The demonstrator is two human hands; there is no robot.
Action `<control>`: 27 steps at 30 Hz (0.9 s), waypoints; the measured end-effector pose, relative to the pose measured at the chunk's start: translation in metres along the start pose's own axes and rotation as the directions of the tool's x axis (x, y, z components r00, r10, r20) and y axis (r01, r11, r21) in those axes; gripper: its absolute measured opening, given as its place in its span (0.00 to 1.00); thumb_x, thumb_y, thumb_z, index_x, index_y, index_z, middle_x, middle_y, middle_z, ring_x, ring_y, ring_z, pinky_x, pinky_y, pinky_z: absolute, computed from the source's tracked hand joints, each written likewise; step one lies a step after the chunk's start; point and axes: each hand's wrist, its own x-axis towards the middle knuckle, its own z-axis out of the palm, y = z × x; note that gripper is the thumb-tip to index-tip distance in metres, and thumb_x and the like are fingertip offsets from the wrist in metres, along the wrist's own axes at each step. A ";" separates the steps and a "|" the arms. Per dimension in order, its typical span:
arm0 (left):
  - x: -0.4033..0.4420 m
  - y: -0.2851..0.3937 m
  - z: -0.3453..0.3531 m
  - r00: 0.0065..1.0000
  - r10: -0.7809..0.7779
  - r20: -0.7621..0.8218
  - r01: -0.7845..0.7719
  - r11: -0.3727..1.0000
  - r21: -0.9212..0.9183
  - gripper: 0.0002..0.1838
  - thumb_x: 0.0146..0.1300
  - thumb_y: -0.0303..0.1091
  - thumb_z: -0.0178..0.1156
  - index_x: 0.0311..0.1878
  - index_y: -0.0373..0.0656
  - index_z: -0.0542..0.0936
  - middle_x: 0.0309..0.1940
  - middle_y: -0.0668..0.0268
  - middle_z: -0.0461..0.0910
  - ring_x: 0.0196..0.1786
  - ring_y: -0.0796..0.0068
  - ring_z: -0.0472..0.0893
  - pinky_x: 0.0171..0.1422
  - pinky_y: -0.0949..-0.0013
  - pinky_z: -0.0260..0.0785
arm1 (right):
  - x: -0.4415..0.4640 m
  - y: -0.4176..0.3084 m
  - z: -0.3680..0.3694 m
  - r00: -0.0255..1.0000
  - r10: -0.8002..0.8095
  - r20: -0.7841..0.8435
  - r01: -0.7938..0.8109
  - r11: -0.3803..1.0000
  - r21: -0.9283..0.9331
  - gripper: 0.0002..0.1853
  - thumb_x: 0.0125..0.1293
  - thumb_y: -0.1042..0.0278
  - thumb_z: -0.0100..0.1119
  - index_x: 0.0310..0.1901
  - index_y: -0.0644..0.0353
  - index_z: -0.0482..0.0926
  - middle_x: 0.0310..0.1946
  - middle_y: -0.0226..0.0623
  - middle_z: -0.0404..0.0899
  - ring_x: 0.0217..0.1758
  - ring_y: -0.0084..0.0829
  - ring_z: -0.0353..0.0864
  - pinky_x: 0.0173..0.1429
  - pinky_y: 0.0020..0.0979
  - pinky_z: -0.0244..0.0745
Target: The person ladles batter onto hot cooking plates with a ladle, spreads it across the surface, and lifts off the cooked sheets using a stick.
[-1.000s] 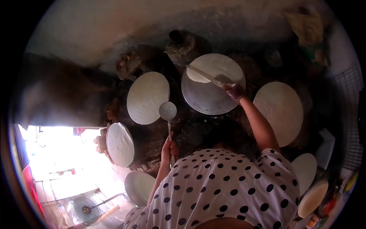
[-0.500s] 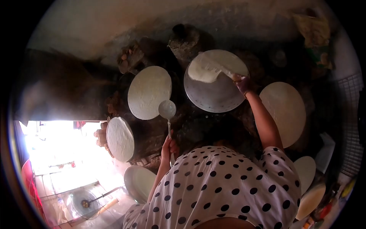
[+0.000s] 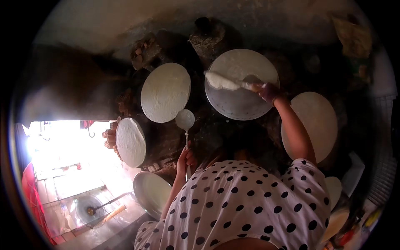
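My right hand point(image 3: 266, 92), with a dark purple covering over part of it, grips a long flat spreader point(image 3: 246, 86) above a large round pan point(image 3: 239, 107). A thick ridge of white batter point(image 3: 223, 81) lies along the spreader, and a thinner white layer covers the pan's far side. The near part of the pan shows grey. In my left hand point(image 3: 186, 160) is a ladle point(image 3: 185, 120), held by its handle with the bowl pointing forward. Just beyond the ladle is a round pan with a pale white sheet point(image 3: 166, 92).
Another white-covered round point(image 3: 131, 142) is at left, and a pale one point(image 3: 314, 127) at right beside my forearm. A wide bowl of white liquid point(image 3: 152, 193) stands near my left elbow. A fan point(image 3: 91, 210) is at lower left.
My right hand has swept the spreader and batter nearer to me; a thin layer now covers the pan's far side. The ladle is still in my left hand.
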 end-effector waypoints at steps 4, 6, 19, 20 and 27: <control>-0.010 -0.011 -0.001 0.998 0.038 0.046 -0.034 0.996 -0.088 0.21 0.72 0.35 0.45 0.67 0.54 0.65 0.19 0.76 0.59 0.17 0.85 0.60 0.22 0.78 0.58 | 0.038 0.111 0.050 0.862 -0.507 -0.026 0.506 0.862 -0.027 0.27 0.59 0.56 0.62 0.62 0.44 0.72 0.59 0.37 0.74 0.59 0.41 0.76 0.60 0.39 0.71; -0.016 -0.016 -0.003 0.999 0.045 0.000 -0.045 0.996 -0.081 0.21 0.72 0.35 0.45 0.67 0.54 0.65 0.19 0.76 0.59 0.17 0.85 0.60 0.22 0.79 0.58 | 0.054 0.097 0.048 0.985 -0.140 -0.101 0.151 0.981 0.119 0.25 0.59 0.55 0.62 0.58 0.52 0.75 0.55 0.38 0.78 0.56 0.37 0.78 0.58 0.36 0.72; -0.067 -0.047 -0.030 0.997 0.025 -0.075 -0.037 0.986 -0.163 0.18 0.73 0.35 0.44 0.65 0.53 0.68 0.19 0.76 0.60 0.17 0.86 0.59 0.22 0.81 0.57 | 0.017 0.058 0.011 0.992 0.105 -0.070 -0.099 0.991 0.090 0.28 0.56 0.59 0.65 0.61 0.44 0.74 0.53 0.38 0.80 0.53 0.35 0.81 0.56 0.33 0.73; -0.068 -0.045 -0.032 0.998 0.015 -0.068 -0.027 0.985 -0.168 0.19 0.73 0.35 0.44 0.65 0.53 0.68 0.20 0.76 0.60 0.17 0.85 0.60 0.22 0.80 0.58 | 0.010 0.047 0.014 1.000 0.013 -0.012 -0.013 1.000 -0.006 0.25 0.58 0.53 0.61 0.57 0.50 0.77 0.50 0.41 0.81 0.51 0.39 0.81 0.55 0.35 0.73; -0.070 -0.033 -0.054 0.997 0.061 -0.041 -0.065 0.992 -0.109 0.21 0.72 0.35 0.45 0.67 0.54 0.65 0.19 0.76 0.59 0.17 0.85 0.60 0.22 0.78 0.59 | -0.105 0.080 0.028 0.969 -0.125 -0.212 0.228 0.784 0.577 0.15 0.62 0.71 0.57 0.51 0.64 0.80 0.35 0.34 0.83 0.34 0.24 0.80 0.40 0.31 0.76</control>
